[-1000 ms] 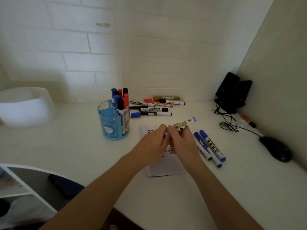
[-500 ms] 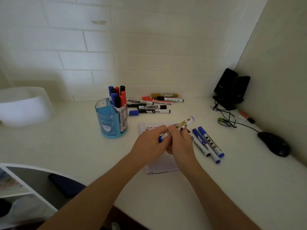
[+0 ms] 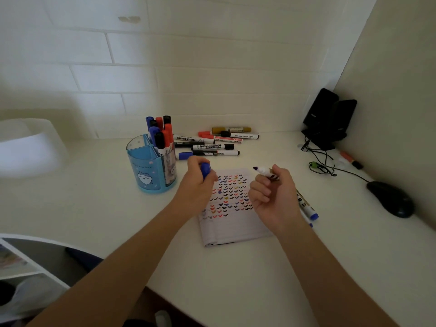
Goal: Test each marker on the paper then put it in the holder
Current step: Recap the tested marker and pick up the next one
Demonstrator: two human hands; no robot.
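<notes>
1. Head view, hands: the right hand (image 3: pixel 273 194) is curled round the marker (image 3: pixel 265 171), gripping its barrel. Its bare tip sticks out past the thumb. The left hand (image 3: pixel 197 185) is clenched round the blue cap (image 3: pixel 205 171), which pokes up out of the fist.

2. Head view, marker axis: the marker lies nearly level above the desk, and its long axis runs from the right fist up and left. The tip points towards the left hand, not down at the paper (image 3: pixel 232 227).

3. Head view, the relation that counts: the paper lies flat between and below the two hands. Rows of ticks fill its far part and its near strip is bare. The tip hangs over the far right corner, apart from the sheet. As I judge it, the test stroke needs the tip tilted down and drawn towards the person.

4. Head view, holder: the holder (image 3: pixel 141 166) stands left of the left hand, well apart from the right. The marker must cross the paper to reach it.
</notes>
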